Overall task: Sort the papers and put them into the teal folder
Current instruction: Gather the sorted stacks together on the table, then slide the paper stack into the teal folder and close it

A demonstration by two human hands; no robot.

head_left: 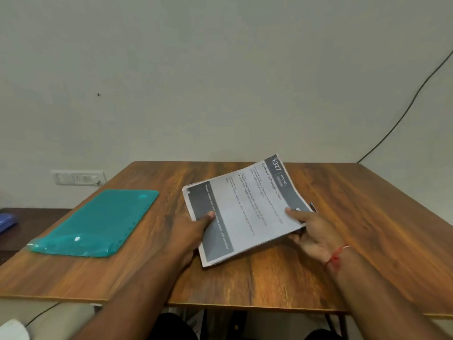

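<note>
A stack of printed papers (247, 209), white with grey bands, is held tilted just above the middle of the wooden table (269, 278). My left hand (193, 231) grips the stack's left edge, thumb on top. My right hand (313, 231) grips its right edge, thumb on top and fingers underneath. The teal folder (98, 224) lies flat and closed on the table's left side, apart from both hands.
A wall socket plate (78, 177) sits on the wall behind the folder. A dark cable (404, 114) runs down the wall at the right. A blue object (6, 223) lies on a lower surface at the far left.
</note>
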